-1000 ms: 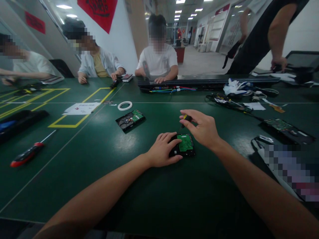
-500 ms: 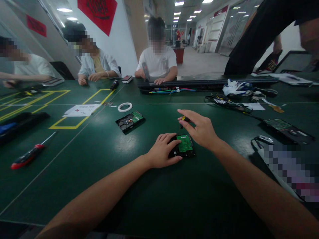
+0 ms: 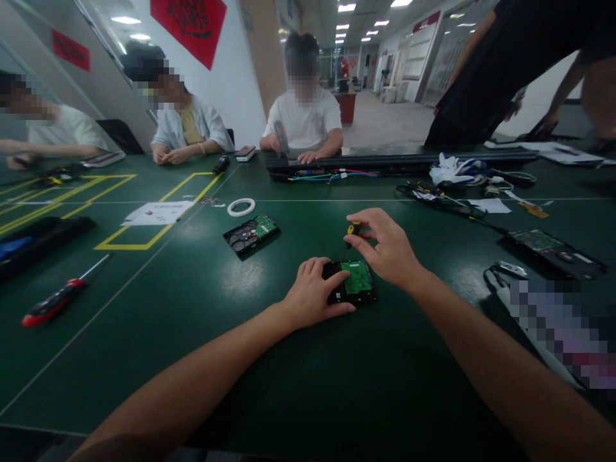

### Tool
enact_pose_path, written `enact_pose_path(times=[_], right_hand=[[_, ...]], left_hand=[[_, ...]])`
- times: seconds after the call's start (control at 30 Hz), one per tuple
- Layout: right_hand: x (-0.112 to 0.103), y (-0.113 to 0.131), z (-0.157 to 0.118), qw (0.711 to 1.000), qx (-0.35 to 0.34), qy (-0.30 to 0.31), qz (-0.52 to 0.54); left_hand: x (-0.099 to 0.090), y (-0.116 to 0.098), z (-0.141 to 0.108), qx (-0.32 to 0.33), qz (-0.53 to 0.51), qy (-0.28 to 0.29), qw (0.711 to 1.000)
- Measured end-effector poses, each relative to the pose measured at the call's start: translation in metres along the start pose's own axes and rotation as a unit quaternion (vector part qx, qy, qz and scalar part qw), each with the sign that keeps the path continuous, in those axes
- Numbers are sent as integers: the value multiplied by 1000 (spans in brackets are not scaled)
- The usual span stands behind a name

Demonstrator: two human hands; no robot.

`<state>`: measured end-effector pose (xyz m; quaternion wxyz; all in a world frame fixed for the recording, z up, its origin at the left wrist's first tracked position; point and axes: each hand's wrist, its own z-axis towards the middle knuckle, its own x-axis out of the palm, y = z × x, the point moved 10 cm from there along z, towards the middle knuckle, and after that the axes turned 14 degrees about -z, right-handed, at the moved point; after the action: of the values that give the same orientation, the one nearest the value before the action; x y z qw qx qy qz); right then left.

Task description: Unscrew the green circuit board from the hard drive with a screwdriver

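Note:
A hard drive with a green circuit board facing up lies flat on the table. My left hand grips its left end, thumb along the near edge and fingers over the board side. Above the far edge of the drive, my right hand pinches a small black-and-yellow screwdriver between thumb and fingers. The screwdriver stands nearly upright, its thin shaft pointing down at the drive; whether the tip touches a screw is too small to tell.
A second hard drive and a white tape ring lie ahead left. A red-and-black screwdriver is at far left. Another drive with a cable sits right. Beyond are a long black housing, white gloves and several people.
The fingers of my right hand have shifted around the screwdriver, which now stands more upright. My left hand stays on the drive. At the right, the standing person has moved.

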<state>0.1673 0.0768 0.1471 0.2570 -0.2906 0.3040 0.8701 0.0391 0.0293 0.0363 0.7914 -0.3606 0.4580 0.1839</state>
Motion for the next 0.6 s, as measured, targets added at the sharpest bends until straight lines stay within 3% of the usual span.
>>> enact_pose_path(times=[0.37, 0.6], right_hand=[[-11, -3, 3, 999, -23, 3, -47], [-11, -3, 4, 999, 4, 36, -32]], left_hand=[[2, 10, 13, 73, -74, 43, 994], [4, 11, 11, 70, -71, 29, 995]])
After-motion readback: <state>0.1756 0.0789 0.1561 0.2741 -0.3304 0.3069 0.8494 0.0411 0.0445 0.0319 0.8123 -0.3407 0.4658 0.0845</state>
